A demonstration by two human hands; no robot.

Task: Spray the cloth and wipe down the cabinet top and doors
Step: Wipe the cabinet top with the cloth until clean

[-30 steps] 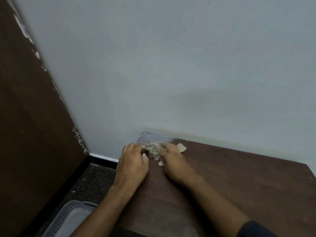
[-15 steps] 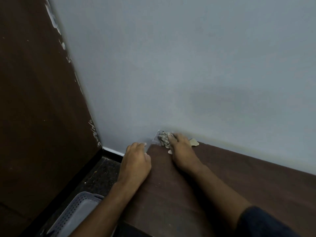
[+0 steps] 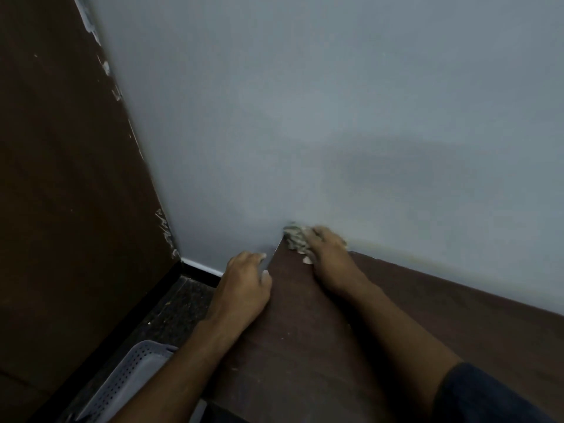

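A dark brown cabinet top (image 3: 412,325) runs along the grey wall. At its far left corner lies a crumpled pale patterned cloth (image 3: 295,239), bunched against the wall. My right hand (image 3: 328,254) lies on top of the cloth with its fingers curled over it, pressing it into the corner. My left hand (image 3: 244,285) sits at the left edge of the cabinet top, fingers bent down over that edge, thumb on the top surface. No spray bottle is in view.
The grey wall (image 3: 335,117) stands directly behind the cabinet. A tall dark brown panel (image 3: 61,178) closes the left side. Below, on a dark speckled floor (image 3: 180,312), stands a grey perforated plastic basket (image 3: 128,380) beside the cabinet's left side.
My right hand pushed the cloth away from me into the back left corner against the wall. My left hand let go of the cloth and went to the cabinet's left edge.
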